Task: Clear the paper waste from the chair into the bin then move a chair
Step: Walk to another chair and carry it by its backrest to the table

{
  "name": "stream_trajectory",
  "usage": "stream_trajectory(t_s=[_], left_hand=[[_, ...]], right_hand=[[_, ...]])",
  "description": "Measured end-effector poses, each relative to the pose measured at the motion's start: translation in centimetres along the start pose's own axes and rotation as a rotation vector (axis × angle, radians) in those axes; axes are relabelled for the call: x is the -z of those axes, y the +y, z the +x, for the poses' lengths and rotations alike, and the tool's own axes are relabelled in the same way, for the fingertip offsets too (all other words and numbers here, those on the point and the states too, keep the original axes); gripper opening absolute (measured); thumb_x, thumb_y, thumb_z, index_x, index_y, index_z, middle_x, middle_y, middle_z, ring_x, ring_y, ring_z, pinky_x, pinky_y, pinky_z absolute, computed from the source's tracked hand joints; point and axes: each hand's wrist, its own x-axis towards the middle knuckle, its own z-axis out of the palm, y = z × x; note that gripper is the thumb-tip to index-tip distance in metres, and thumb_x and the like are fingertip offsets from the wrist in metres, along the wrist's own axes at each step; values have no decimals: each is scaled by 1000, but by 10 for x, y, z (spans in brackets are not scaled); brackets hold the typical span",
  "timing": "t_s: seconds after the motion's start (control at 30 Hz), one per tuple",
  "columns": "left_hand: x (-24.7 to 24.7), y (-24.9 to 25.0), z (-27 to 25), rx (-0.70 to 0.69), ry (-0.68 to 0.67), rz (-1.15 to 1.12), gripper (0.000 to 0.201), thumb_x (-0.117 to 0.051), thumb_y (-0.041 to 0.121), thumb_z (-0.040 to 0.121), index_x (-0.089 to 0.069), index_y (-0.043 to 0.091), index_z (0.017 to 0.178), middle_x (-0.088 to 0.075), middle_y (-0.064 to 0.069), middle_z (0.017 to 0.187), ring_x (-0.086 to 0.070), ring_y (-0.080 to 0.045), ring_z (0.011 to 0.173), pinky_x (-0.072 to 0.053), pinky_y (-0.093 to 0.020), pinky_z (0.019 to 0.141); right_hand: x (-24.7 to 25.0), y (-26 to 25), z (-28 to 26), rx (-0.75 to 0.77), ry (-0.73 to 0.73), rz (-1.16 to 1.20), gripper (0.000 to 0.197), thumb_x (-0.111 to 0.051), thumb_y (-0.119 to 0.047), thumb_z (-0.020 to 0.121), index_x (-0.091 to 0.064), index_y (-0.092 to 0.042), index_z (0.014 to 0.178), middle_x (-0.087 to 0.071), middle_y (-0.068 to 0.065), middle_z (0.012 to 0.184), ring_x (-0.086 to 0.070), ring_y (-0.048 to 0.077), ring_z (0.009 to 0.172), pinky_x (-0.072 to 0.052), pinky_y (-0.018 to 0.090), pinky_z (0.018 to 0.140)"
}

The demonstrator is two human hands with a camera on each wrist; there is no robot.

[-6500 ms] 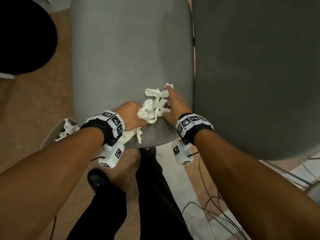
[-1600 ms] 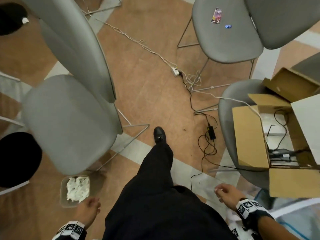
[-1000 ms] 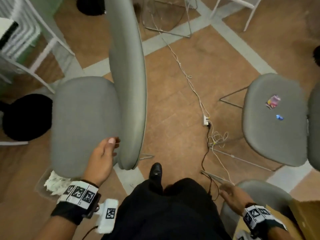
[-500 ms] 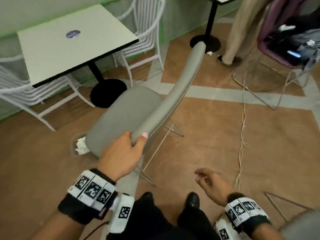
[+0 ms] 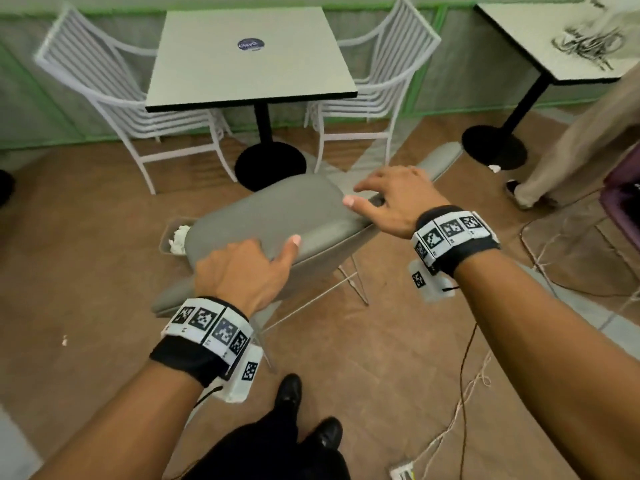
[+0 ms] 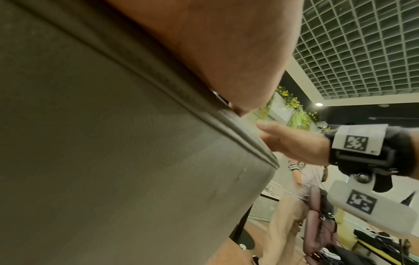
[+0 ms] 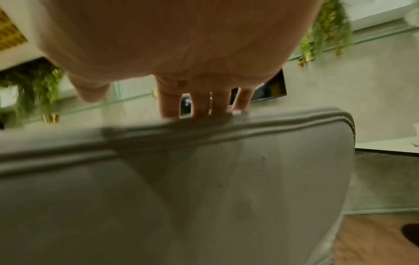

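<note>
The grey upholstered chair stands in front of me, its seat empty, its backrest nearest me. My left hand grips the backrest's top edge, thumb on the rear side and fingers hidden over the front. My right hand lies further right on the same edge. Its straight, spread fingers touch the rim of the backrest. On the floor behind the chair's left side stands a small bin holding crumpled white paper.
A white square table on a black round base stands beyond, between two white wire chairs. Another table and a person's trouser leg are at the right. Cables trail over the floor.
My right hand has risen from low at my right side and come down on the backrest's top edge. The left hand keeps its grip. My view has lifted toward the tables.
</note>
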Motion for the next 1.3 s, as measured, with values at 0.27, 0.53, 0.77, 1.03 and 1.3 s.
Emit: stream_trajectory(t_s=[0.27, 0.53, 0.77, 1.03, 1.3], left_hand=[[-1, 7, 8, 74, 39, 57, 86, -6, 86, 78, -57, 18, 70, -55, -2, 64, -55, -28, 62, -43, -35, 62], [3, 3, 10, 30, 61, 79, 82, -9, 84, 80, -53, 17, 62, -51, -3, 59, -54, -29, 58, -43, -35, 60], [5, -7, 13, -41, 80, 78, 87, -8, 85, 80, -55, 15, 59, -56, -2, 57, -56, -27, 56, -49, -35, 61], [7, -57, 33, -128, 130, 156, 86, -10, 85, 80, -59, 18, 59, -55, 1, 53, -54, -21, 52, -47, -32, 57], [14, -119, 57, -157, 196, 197, 67, -21, 74, 86, -63, 24, 67, -52, 6, 51, -51, -16, 51, -36, -28, 52]], right_hand=[[-3, 49, 38, 17, -100, -280, 93, -4, -88, 81, -77, -30, 87, -65, 1, 66, -57, 23, 71, -35, 37, 76], [-12, 47, 34, 1, -48, -287, 90, -9, -85, 82, -77, -27, 86, -67, 3, 70, -59, 24, 75, -37, 39, 81], [-10, 38, 31, -25, -68, -264, 82, -15, -81, 86, -77, -27, 88, -63, 2, 70, -56, 24, 78, -34, 39, 83], [-18, 1, 7, -70, -46, -240, 85, -6, -78, 88, -73, -26, 81, -66, 2, 72, -57, 23, 81, -39, 43, 89], [-33, -39, -7, -21, -5, -150, 79, -7, -77, 90, -70, -31, 94, -69, -4, 80, -56, 19, 78, -37, 40, 85]])
